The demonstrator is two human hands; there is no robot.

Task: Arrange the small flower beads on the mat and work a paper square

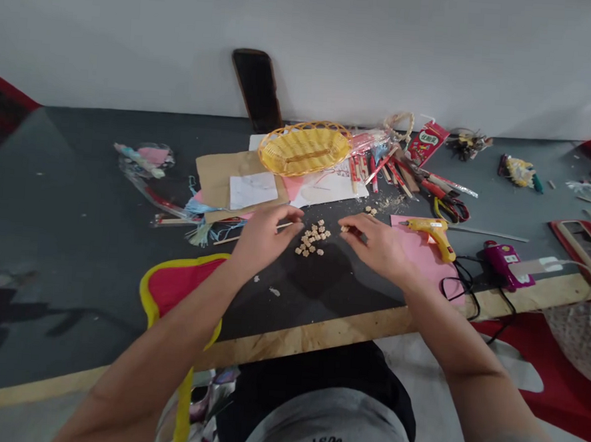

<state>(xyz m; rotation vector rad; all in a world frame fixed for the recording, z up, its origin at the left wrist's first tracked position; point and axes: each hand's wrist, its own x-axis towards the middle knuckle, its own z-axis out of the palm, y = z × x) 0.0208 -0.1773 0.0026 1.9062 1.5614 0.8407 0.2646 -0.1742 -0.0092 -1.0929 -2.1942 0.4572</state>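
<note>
A dark grey work table with a pale plywood edge spreads across the view, and its far side meets a white wall. Toward the back sits one yellow woven oval basket, partly on a sheet of brown kraft paper. To its right lies a loose heap of wooden sticks and hand tools, including one pair of red-handled pliers. Further right, one yellow hot glue gun rests on a pink paper sheet, its nozzle pointing left, with a black cord trailing from it.

Both bare hands are over the near middle of the table, well apart. The left hand has its fingers curled close together at the end of one thin wooden stick, though I cannot tell whether they clamp it. The stick's long axis runs from lower left to upper right, with its tip pointing toward a cluster of small tan flower-shaped beads. The cluster lies directly on the table between the hands. It holds roughly two dozen beads, too tightly bunched for an exact count. The right hand has its fingertips together at one more bead, just beside the cluster; any grip is hidden.
</note>
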